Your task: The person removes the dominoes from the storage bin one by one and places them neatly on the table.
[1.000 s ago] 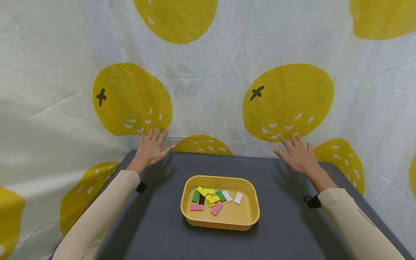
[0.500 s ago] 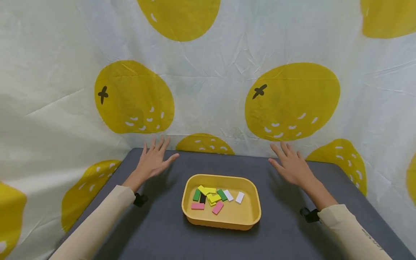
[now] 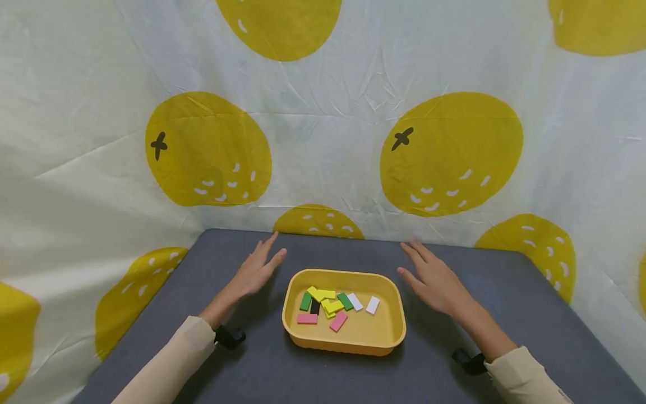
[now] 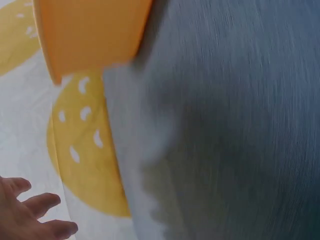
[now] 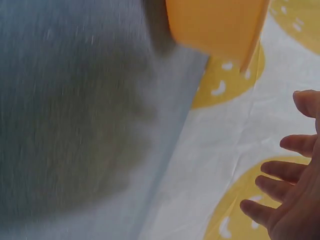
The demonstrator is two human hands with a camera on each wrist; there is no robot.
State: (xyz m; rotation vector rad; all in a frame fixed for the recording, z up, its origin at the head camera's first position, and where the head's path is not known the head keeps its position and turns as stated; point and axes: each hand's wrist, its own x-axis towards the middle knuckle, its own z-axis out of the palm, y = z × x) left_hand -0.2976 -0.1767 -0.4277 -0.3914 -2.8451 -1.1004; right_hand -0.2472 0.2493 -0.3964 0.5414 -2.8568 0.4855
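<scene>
In the head view, a yellow tray [image 3: 381, 332] sits on the dark worktop [image 3: 282, 379], small coloured blocks [image 3: 332, 307] bunched toward its left end. The left hand [image 3: 252, 273] and the right hand [image 3: 438, 285] flank it, near but apart, each grip wide with fingers stretched out. In the left wrist view, the tray shows at the top, apart from the spread fingers. In the right wrist view likewise, the grip wide below it.

Left hand [image 3: 250, 275], right hand [image 3: 438, 285] drawn inward (both lower in head view), nearer yellow tray [image 3: 370, 333].
</scene>
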